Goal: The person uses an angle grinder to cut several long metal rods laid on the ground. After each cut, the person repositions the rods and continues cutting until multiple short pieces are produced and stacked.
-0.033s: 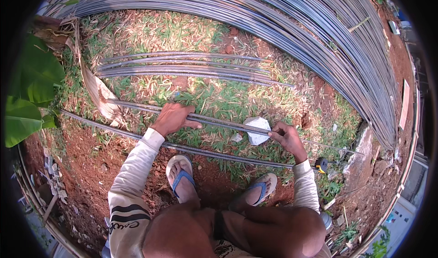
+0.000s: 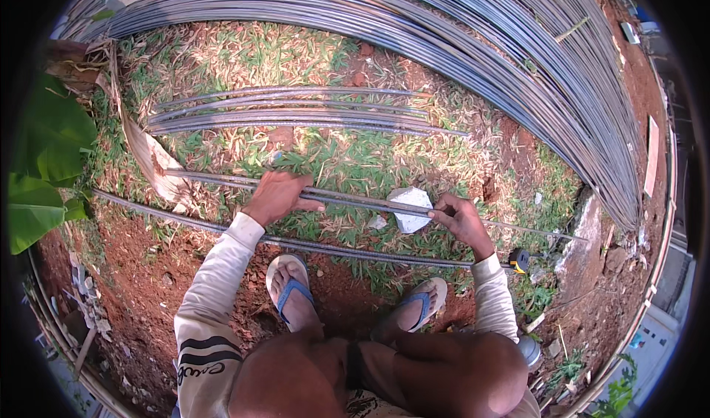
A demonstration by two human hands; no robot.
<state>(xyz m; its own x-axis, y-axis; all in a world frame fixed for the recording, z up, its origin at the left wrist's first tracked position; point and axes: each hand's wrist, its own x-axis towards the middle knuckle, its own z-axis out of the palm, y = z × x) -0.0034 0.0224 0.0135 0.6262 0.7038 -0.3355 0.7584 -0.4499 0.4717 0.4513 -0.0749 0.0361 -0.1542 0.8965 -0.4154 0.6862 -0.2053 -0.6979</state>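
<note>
My left hand (image 2: pixel 279 197) is wrapped over a small group of steel rebar rods (image 2: pixel 355 200), its thumb stretched along their near side. Farther right, my right hand (image 2: pixel 460 221) pinches the rods near an end between thumb and fingers. One thinner rod (image 2: pixel 532 230) runs on past that hand to the right. Under the rods, just left of my right hand, lies a pale chunk of stone or concrete (image 2: pixel 411 212). Nearer my feet, more rebar (image 2: pixel 370 252) stretches across the ground, and a black and yellow tape measure (image 2: pixel 520 260) sits by its right end.
Several cut rods (image 2: pixel 296 115) lie on the grass beyond my hands. A large stack of long rebar (image 2: pixel 473 56) curves across the far side and right. Banana leaves (image 2: pixel 52 144) and a dry leaf (image 2: pixel 151 159) stand at left. My sandalled feet (image 2: pixel 292 289) rest on reddish soil.
The view has shifted slightly, so the ground and rods sit a little farther left. Both hands keep the same hold on the rods.
</note>
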